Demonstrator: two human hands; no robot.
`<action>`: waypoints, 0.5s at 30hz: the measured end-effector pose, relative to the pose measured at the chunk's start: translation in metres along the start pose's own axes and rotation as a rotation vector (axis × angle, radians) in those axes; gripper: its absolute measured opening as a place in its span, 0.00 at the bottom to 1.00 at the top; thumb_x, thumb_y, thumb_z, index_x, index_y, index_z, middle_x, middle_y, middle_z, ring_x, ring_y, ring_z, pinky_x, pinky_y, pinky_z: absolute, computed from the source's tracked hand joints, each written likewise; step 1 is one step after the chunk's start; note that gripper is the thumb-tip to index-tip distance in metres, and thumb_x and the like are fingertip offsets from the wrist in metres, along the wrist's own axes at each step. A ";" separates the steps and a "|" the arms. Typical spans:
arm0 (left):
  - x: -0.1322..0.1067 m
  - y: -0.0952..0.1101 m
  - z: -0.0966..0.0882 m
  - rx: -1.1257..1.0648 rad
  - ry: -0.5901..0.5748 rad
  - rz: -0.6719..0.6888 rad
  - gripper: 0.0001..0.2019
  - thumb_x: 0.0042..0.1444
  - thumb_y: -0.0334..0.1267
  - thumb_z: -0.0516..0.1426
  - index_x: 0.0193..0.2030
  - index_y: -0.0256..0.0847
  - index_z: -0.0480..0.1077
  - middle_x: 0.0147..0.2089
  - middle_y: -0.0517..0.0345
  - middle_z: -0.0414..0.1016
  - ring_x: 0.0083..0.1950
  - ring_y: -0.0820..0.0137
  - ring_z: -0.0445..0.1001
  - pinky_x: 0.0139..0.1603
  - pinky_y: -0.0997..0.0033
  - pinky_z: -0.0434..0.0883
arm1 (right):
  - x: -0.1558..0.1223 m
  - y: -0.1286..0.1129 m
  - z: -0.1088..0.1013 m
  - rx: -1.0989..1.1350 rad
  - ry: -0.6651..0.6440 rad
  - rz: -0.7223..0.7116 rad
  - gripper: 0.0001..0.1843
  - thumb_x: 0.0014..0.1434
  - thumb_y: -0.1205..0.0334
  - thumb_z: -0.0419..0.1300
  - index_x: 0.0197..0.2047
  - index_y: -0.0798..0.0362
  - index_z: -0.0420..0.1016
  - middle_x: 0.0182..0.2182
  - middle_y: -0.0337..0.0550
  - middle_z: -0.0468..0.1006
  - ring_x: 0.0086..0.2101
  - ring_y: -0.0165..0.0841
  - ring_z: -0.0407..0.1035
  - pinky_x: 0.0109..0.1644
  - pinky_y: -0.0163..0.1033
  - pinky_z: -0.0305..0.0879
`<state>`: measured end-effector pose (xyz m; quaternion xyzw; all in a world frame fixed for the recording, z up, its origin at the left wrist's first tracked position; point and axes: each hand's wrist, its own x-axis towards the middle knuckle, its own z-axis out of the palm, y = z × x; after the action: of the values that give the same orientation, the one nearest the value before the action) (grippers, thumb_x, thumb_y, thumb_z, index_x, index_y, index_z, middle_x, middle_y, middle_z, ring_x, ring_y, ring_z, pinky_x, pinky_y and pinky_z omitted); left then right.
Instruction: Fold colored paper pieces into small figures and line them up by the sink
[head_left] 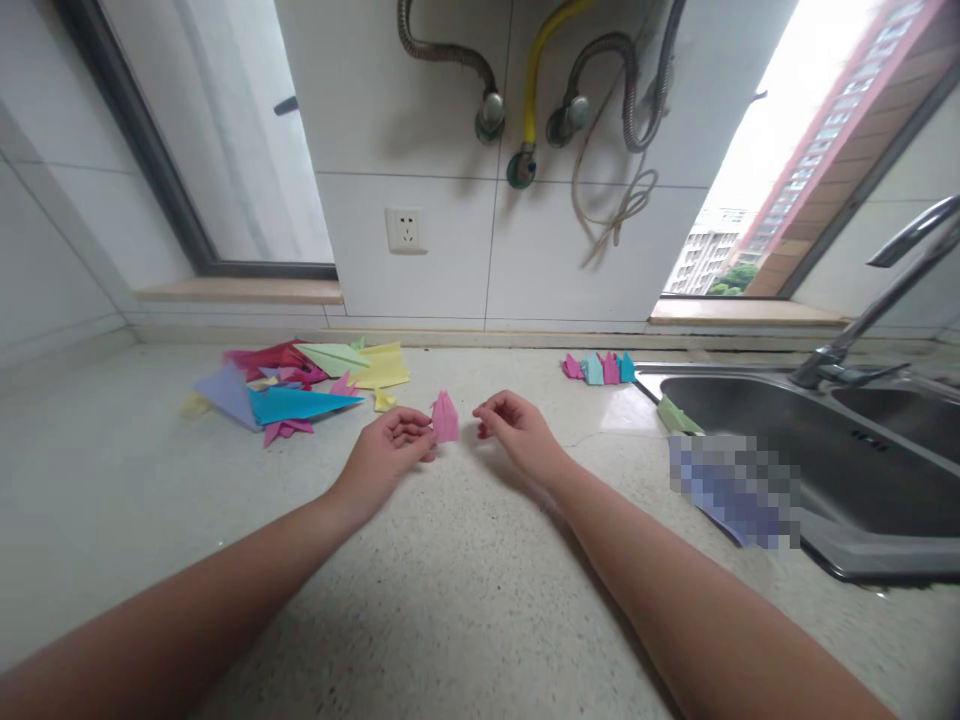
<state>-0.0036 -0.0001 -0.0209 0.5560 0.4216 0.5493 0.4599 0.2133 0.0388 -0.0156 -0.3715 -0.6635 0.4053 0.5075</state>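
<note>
A small pink folded paper piece [445, 417] stands near the middle of the countertop, its top coming to points. My left hand [401, 440] pinches its left edge between thumb and fingers. Just to the right, apart from the paper, is my right hand [514, 425], its fingers curled in with the thumb against them and nothing visible in them. To the left lies a loose pile of folded papers, among them a blue paper dart [300, 404], a lilac sheet [227, 397], a pale green dart [334, 356] and a yellow piece [382, 366].
Several small pink and blue folded pieces [592, 368] stand in a row by the wall. A steel sink [795, 420] with a faucet [847, 345] is on the right. On its rim rest a green paper [679, 416] and a blurred bluish item [731, 495]. A socket [406, 231] and hoses are on the wall.
</note>
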 end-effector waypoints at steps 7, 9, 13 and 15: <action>0.052 -0.005 0.028 0.029 0.009 -0.016 0.13 0.49 0.40 0.66 0.39 0.38 0.72 0.31 0.59 0.76 0.30 0.74 0.76 0.34 0.74 0.74 | 0.030 0.032 -0.053 0.108 0.465 0.116 0.08 0.53 0.57 0.60 0.30 0.53 0.71 0.31 0.41 0.76 0.25 0.30 0.68 0.28 0.36 0.66; 0.077 -0.009 0.047 0.007 0.007 -0.001 0.13 0.48 0.39 0.66 0.39 0.38 0.72 0.30 0.58 0.76 0.29 0.74 0.76 0.34 0.75 0.74 | 0.035 0.039 -0.063 0.133 0.542 0.136 0.08 0.51 0.57 0.59 0.30 0.53 0.70 0.30 0.41 0.75 0.24 0.29 0.66 0.26 0.35 0.65; 0.127 -0.019 0.100 -0.081 0.036 -0.038 0.12 0.45 0.36 0.67 0.37 0.37 0.73 0.30 0.57 0.77 0.29 0.74 0.77 0.37 0.72 0.76 | 0.042 0.050 -0.071 0.149 0.658 0.139 0.08 0.51 0.56 0.58 0.30 0.53 0.69 0.28 0.38 0.74 0.22 0.28 0.63 0.24 0.34 0.62; 0.149 -0.025 0.126 -0.102 0.020 -0.047 0.11 0.47 0.35 0.65 0.37 0.37 0.72 0.32 0.56 0.78 0.30 0.74 0.78 0.39 0.70 0.77 | 0.044 0.053 -0.073 0.152 0.706 0.131 0.09 0.51 0.55 0.57 0.30 0.52 0.69 0.27 0.37 0.73 0.22 0.27 0.62 0.24 0.34 0.60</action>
<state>0.1294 0.1448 -0.0082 0.5162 0.4105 0.5645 0.4963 0.2794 0.1115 -0.0365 -0.4915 -0.3904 0.3317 0.7043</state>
